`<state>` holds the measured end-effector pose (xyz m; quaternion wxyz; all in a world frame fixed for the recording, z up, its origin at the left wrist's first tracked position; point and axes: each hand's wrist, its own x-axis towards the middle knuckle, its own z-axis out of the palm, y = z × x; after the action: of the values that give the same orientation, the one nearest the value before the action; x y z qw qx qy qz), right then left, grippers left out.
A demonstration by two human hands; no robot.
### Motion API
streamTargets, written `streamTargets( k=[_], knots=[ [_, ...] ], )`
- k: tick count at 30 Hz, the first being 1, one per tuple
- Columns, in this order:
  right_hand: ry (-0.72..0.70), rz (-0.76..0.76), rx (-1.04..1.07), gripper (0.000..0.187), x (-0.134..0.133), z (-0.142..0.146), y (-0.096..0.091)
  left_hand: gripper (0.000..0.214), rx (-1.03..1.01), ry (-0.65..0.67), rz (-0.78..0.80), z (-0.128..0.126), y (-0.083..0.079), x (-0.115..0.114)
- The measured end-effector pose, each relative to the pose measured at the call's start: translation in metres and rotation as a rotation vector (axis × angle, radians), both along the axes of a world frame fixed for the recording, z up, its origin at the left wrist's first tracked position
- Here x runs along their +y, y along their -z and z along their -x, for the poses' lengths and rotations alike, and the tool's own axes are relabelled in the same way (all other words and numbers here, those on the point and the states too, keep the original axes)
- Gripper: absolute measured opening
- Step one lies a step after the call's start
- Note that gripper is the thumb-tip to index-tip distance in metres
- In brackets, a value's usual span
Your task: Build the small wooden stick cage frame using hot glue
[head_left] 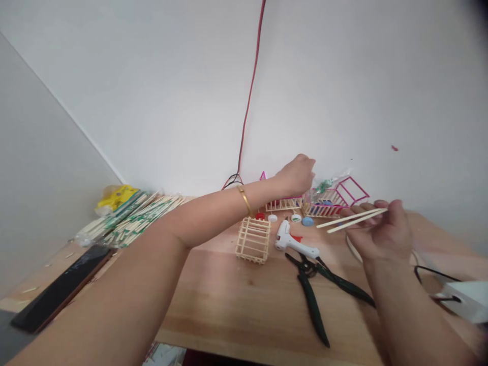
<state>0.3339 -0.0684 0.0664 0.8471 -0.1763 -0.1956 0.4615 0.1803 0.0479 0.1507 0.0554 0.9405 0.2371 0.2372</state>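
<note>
My right hand (385, 231), palm turned up, holds a pair of thin wooden chopsticks (353, 219) between thumb and fingers. My left hand (299, 175) stretches to the back of the table, above models built of sticks with pink edging (284, 204). Its fingers are curled, and whatever they grip is hidden. Just right of it lie a crumpled clear plastic bag (331, 182) and another pink-edged stick model (324, 208). In front of my left wrist stands a small crate-like frame of plain sticks (253, 241).
A white glue gun (295, 241) and green-handled pruning shears (314, 300) lie mid-table. Bottle caps (307, 221) sit behind them. At left are chopsticks in green-printed wrappers (141, 218), a yellow packet (114, 198) and a long black block (63, 287). A white box with black cords (467, 300) is at right.
</note>
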Motion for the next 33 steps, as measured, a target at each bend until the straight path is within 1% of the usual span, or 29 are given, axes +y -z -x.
streamTargets(
  k=[3,6,8,12,17,20,26,29,33],
  knots=[
    [0.0,-0.009,-0.02,0.051,-0.001,-0.001,0.0,0.028,0.096,0.034,-0.172,-0.037,0.007,0.006],
    [0.005,-0.021,-0.044,0.045,-0.002,-0.002,-0.001,0.032,0.169,0.082,-0.252,-0.062,0.013,0.011],
    [-0.006,-0.04,-0.078,0.04,-0.002,-0.001,-0.001,0.033,0.194,0.092,-0.254,-0.075,0.017,0.015],
    [-0.029,-0.071,-0.141,0.033,-0.001,-0.002,0.0,0.033,0.28,0.065,-0.182,-0.098,0.024,0.02],
    [-0.024,-0.083,-0.168,0.032,-0.001,-0.004,0.001,0.034,0.348,0.066,-0.147,-0.114,0.03,0.026],
    [-0.029,-0.075,-0.172,0.032,0.0,-0.003,0.001,0.032,0.426,0.059,-0.114,-0.122,0.033,0.031],
    [-0.024,-0.047,-0.194,0.032,0.001,0.0,0.002,0.033,0.561,0.041,-0.037,-0.144,0.033,0.038],
    [-0.023,-0.051,-0.213,0.032,0.001,-0.001,0.003,0.033,0.551,0.052,-0.027,-0.148,0.033,0.036],
    [-0.019,-0.04,-0.217,0.033,0.002,-0.003,0.004,0.033,0.454,0.081,-0.04,-0.14,0.03,0.037]
  ],
)
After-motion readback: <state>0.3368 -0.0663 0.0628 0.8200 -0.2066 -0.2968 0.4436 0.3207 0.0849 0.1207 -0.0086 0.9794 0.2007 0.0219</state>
